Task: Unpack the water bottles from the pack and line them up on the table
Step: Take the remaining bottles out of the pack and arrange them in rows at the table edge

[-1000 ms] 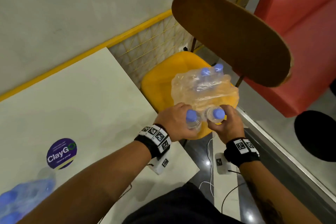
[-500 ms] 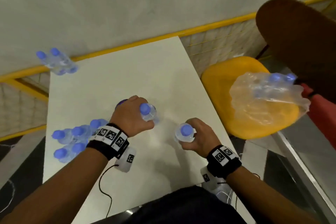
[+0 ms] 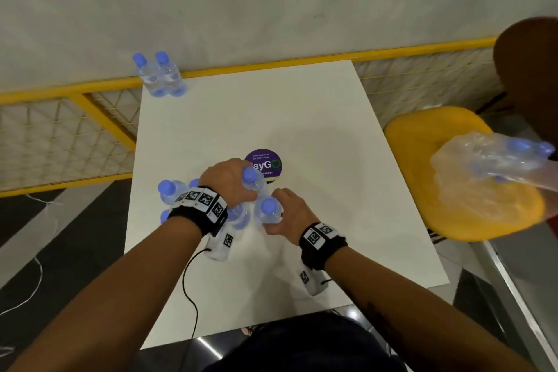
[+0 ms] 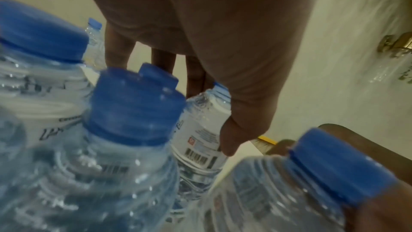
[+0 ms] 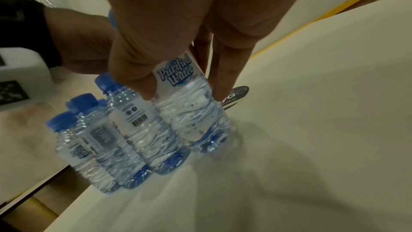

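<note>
On the white table, my left hand grips a blue-capped water bottle round its neck and label. My right hand grips a second bottle just beside it. Its "Purified Water" label shows between thumb and fingers, and its base is at the tabletop. Both bottles stand against a cluster of several upright bottles near the table's left edge. The torn plastic pack lies on the yellow chair with bottles still inside.
Two more bottles stand at the table's far left corner. A purple round sticker lies just beyond my hands. The yellow chair is on the right, and a yellow mesh railing runs behind the table.
Both hands carried a bottle each from the pack on the chair over to the table. They have moved left and closed in together beside the cluster.
</note>
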The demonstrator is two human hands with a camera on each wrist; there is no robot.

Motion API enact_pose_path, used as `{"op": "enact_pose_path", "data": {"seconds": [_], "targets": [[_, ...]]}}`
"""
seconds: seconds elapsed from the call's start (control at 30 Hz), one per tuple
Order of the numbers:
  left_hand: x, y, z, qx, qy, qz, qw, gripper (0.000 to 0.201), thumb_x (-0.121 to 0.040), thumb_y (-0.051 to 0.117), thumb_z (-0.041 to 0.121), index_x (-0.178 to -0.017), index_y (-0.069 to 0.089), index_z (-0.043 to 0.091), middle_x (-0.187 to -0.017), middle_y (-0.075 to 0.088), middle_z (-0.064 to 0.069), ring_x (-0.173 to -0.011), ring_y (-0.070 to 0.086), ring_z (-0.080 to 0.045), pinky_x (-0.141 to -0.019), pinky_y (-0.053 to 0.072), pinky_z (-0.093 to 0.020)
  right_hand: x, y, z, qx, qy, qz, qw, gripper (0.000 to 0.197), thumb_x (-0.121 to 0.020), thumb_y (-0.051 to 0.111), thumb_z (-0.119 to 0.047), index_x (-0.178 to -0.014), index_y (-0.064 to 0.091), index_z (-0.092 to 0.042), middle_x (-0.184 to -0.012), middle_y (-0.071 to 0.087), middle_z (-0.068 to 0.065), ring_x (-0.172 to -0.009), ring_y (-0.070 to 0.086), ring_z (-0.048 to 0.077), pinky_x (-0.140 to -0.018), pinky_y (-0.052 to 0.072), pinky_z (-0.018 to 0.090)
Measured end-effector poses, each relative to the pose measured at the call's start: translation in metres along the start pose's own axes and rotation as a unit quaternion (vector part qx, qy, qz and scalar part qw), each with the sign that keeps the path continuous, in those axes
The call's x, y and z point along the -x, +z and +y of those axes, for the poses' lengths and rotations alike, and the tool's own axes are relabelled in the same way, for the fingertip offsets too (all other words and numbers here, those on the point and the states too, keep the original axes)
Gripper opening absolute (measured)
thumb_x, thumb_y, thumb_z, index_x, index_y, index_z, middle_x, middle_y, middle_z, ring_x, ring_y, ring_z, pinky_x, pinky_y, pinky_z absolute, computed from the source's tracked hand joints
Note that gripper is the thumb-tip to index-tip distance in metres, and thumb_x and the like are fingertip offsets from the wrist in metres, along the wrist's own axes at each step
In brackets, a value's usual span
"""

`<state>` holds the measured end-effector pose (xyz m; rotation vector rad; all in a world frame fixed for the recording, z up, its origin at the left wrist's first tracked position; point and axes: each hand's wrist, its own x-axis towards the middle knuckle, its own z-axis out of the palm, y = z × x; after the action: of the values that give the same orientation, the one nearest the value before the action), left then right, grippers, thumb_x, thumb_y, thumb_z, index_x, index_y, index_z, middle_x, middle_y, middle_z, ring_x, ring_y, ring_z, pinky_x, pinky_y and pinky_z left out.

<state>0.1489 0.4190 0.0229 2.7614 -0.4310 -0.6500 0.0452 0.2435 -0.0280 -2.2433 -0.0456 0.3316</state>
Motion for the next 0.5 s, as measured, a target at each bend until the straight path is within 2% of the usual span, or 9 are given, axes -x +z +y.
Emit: {"op": "enact_pose_path", "data": {"seconds": [0.1, 0.17, 0.23, 0.3, 0.4, 0.5], "targets": [[-0.008, 0.009, -0.004, 0.007, 0.017, -0.005, 1.0, 0.034, -0.058, 0.07, 0.05, -0.082, 0.048, 0.043, -0.084, 0.058, 0.015, -0.078, 0.061, -0.019, -0.064, 0.044, -0.028, -0.009, 0.009, 0.0, 0.006, 0.007, 0.008, 1.0, 0.05, -0.063, 0.086, -0.023, -0.086, 0.041, -0.027, -0.088, 0.049, -0.004, -0.075, 0.048, 0.017, -0.067, 0.036, 0.027], [-0.011, 0.011, -0.004, -0.008, 0.019, -0.015, 1.0, 0.037, -0.055, 0.07, 0.05, -0.082, 0.047, 0.041, -0.086, 0.057, 0.013, -0.079, 0.06, -0.02, -0.064, 0.049, -0.031, -0.012, 0.016, 0.003, 0.003, 0.017, 0.017, 1.0, 0.05, -0.06, 0.087, -0.023, -0.087, 0.044, -0.025, -0.087, 0.049, -0.004, -0.073, 0.047, 0.017, -0.067, 0.035, 0.026], [-0.013, 0.012, -0.005, -0.024, 0.01, -0.021, 0.999, 0.038, -0.054, 0.069, 0.049, -0.086, 0.05, 0.042, -0.089, 0.057, 0.007, -0.079, 0.061, -0.022, -0.067, 0.056, -0.035, -0.014, 0.022, 0.004, 0.006, 0.023, 0.02, 1.0, 0.048, -0.06, 0.086, -0.022, -0.089, 0.048, -0.018, -0.087, 0.05, -0.002, -0.073, 0.047, 0.018, -0.066, 0.035, 0.026], [-0.016, 0.011, -0.006, -0.034, 0.018, -0.025, 0.999, 0.038, -0.055, 0.068, 0.045, -0.088, 0.05, 0.042, -0.09, 0.058, 0.005, -0.078, 0.061, -0.023, -0.068, 0.057, -0.036, -0.016, 0.027, 0.005, 0.004, 0.026, 0.023, 0.999, 0.049, -0.06, 0.086, -0.023, -0.093, 0.051, -0.014, -0.09, 0.053, 0.0, -0.074, 0.048, 0.018, -0.066, 0.036, 0.025], [-0.018, 0.008, -0.008, -0.043, 0.034, -0.036, 0.998, 0.032, -0.063, 0.066, 0.042, -0.087, 0.045, 0.04, -0.086, 0.059, 0.009, -0.082, 0.058, -0.022, -0.065, 0.051, -0.033, -0.018, 0.03, 0.005, -0.001, 0.028, 0.025, 0.999, 0.049, -0.062, 0.085, -0.025, -0.098, 0.053, -0.014, -0.094, 0.055, 0.0, -0.077, 0.051, 0.017, -0.068, 0.041, 0.024], [-0.019, 0.004, -0.01, -0.02, 0.057, -0.047, 0.997, 0.032, -0.07, 0.064, 0.044, -0.094, 0.045, 0.038, -0.089, 0.061, 0.01, -0.084, 0.059, -0.023, -0.071, 0.053, -0.037, -0.02, 0.029, 0.003, -0.008, 0.026, 0.021, 0.999, 0.051, -0.065, 0.083, -0.021, -0.106, 0.055, -0.012, -0.102, 0.057, 0.003, -0.084, 0.055, 0.019, -0.074, 0.05, 0.03]]}}
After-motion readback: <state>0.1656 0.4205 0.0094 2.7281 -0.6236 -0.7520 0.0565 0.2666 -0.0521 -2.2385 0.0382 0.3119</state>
